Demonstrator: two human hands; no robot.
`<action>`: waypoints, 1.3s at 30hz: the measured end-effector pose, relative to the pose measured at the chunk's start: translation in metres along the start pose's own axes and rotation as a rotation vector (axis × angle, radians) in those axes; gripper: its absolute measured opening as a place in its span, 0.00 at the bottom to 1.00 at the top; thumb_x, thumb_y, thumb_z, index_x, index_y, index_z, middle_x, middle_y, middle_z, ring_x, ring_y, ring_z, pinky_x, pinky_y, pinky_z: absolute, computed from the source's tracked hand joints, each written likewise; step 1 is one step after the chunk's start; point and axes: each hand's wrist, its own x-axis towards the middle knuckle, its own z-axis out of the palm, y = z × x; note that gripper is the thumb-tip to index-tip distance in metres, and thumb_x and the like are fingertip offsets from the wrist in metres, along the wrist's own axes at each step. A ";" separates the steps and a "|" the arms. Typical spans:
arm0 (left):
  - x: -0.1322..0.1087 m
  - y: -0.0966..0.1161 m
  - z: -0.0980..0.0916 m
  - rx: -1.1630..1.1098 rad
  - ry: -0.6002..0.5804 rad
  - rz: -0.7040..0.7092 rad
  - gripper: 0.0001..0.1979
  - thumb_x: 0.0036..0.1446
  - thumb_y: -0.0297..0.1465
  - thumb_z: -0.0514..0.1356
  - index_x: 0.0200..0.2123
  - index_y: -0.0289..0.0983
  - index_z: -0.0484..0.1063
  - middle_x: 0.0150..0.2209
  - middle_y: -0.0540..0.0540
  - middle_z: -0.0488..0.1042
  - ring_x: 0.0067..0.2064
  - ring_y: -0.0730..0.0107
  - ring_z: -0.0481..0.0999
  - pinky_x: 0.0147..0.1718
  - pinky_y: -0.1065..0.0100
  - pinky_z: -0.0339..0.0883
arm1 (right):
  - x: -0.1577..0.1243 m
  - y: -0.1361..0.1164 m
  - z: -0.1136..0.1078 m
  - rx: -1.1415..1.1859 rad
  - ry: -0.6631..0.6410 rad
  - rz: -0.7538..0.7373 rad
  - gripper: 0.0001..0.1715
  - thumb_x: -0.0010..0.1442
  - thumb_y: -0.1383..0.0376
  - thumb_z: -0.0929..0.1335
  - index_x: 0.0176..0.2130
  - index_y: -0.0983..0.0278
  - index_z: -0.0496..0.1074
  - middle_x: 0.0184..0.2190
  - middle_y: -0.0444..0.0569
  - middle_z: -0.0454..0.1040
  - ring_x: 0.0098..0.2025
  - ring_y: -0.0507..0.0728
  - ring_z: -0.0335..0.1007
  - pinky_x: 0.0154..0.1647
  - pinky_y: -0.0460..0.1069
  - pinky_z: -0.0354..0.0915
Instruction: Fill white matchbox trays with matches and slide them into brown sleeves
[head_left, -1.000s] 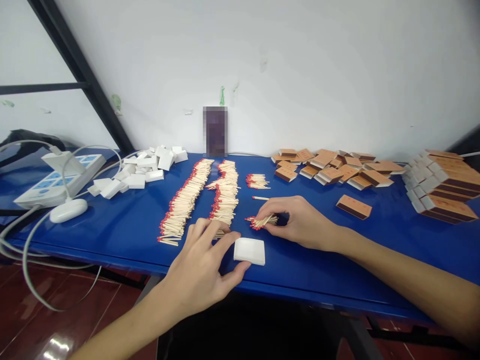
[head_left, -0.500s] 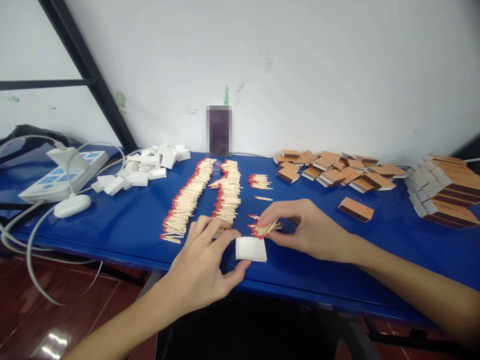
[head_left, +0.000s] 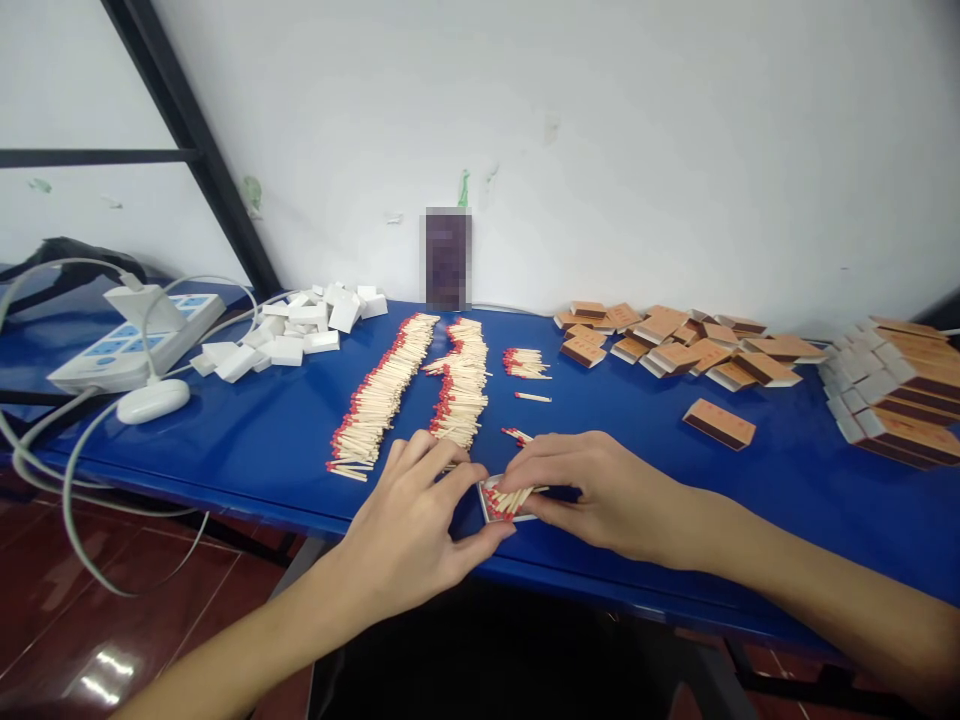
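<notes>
My left hand grips a small white matchbox tray at the front edge of the blue table, thumb and fingers on its left side. My right hand pinches a bundle of red-tipped matches and lays it in that tray. Two long rows of matches lie just behind my hands. A few loose matches rest beside them.
A heap of white inner trays sits at the back left, near a power strip and a white mouse-shaped adapter with cables. Orange matchbox sleeves are spread at the back right, one alone, and stacked boxes at the far right.
My right hand lifted the bundle of matches off the table and brought it toward me into the white tray. My left hand stayed on the tray.
</notes>
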 end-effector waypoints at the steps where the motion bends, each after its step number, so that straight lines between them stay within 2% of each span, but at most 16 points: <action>1: 0.000 0.000 0.000 0.003 0.000 0.000 0.13 0.59 0.40 0.66 0.43 0.38 0.74 0.43 0.45 0.74 0.45 0.58 0.68 0.42 0.57 0.62 | 0.000 -0.001 0.000 -0.007 0.003 -0.001 0.09 0.63 0.70 0.68 0.40 0.60 0.79 0.36 0.45 0.82 0.37 0.52 0.77 0.47 0.49 0.72; 7: -0.001 -0.001 0.001 0.010 -0.004 -0.001 0.14 0.60 0.41 0.65 0.43 0.38 0.75 0.43 0.44 0.75 0.44 0.58 0.68 0.42 0.56 0.62 | -0.003 -0.003 -0.002 -0.019 0.032 0.000 0.09 0.64 0.67 0.68 0.42 0.58 0.79 0.37 0.43 0.83 0.35 0.52 0.79 0.55 0.52 0.70; 13: 0.000 0.000 -0.001 0.029 -0.005 -0.011 0.13 0.60 0.41 0.64 0.43 0.38 0.75 0.43 0.44 0.75 0.44 0.58 0.69 0.42 0.56 0.62 | -0.008 -0.001 -0.008 -0.010 0.034 -0.016 0.10 0.64 0.67 0.68 0.44 0.57 0.78 0.39 0.43 0.82 0.38 0.52 0.79 0.42 0.45 0.73; 20: 0.000 0.001 -0.001 0.026 -0.011 -0.007 0.13 0.61 0.41 0.63 0.42 0.38 0.75 0.43 0.45 0.75 0.44 0.59 0.68 0.42 0.57 0.61 | -0.010 0.005 -0.001 -0.067 0.087 -0.094 0.07 0.64 0.68 0.68 0.41 0.61 0.78 0.37 0.46 0.81 0.36 0.52 0.78 0.39 0.45 0.72; 24: 0.000 0.000 -0.001 0.025 -0.016 -0.009 0.13 0.60 0.41 0.64 0.43 0.39 0.74 0.43 0.46 0.75 0.44 0.59 0.68 0.42 0.57 0.60 | -0.009 0.005 0.002 -0.073 0.115 -0.076 0.06 0.64 0.68 0.68 0.39 0.61 0.77 0.34 0.45 0.80 0.33 0.51 0.77 0.36 0.45 0.71; 27: 0.000 0.000 -0.001 0.024 -0.012 -0.002 0.13 0.60 0.41 0.64 0.42 0.39 0.75 0.43 0.46 0.75 0.44 0.60 0.68 0.43 0.57 0.60 | -0.007 0.003 0.004 -0.063 0.125 -0.045 0.06 0.64 0.68 0.68 0.38 0.60 0.77 0.33 0.44 0.80 0.31 0.50 0.75 0.36 0.45 0.71; 31: 0.000 0.000 -0.001 0.024 0.001 0.001 0.13 0.60 0.40 0.64 0.42 0.38 0.75 0.43 0.46 0.75 0.45 0.60 0.68 0.43 0.58 0.59 | -0.007 0.003 0.007 -0.060 0.155 -0.074 0.06 0.64 0.68 0.68 0.40 0.62 0.77 0.34 0.45 0.80 0.33 0.50 0.76 0.36 0.44 0.71; 37: -0.001 0.000 -0.002 0.013 0.005 0.030 0.17 0.60 0.38 0.65 0.49 0.37 0.72 0.48 0.46 0.76 0.47 0.61 0.69 0.45 0.59 0.58 | -0.011 0.004 0.001 -0.066 0.128 -0.133 0.09 0.63 0.68 0.69 0.44 0.62 0.77 0.39 0.48 0.81 0.38 0.52 0.78 0.40 0.45 0.73; 39: -0.001 0.000 -0.002 0.001 -0.009 0.050 0.15 0.61 0.37 0.64 0.49 0.38 0.72 0.48 0.47 0.76 0.47 0.62 0.70 0.45 0.60 0.57 | -0.012 0.004 -0.002 -0.067 0.130 -0.161 0.09 0.63 0.68 0.69 0.44 0.63 0.77 0.39 0.48 0.81 0.39 0.52 0.78 0.41 0.45 0.73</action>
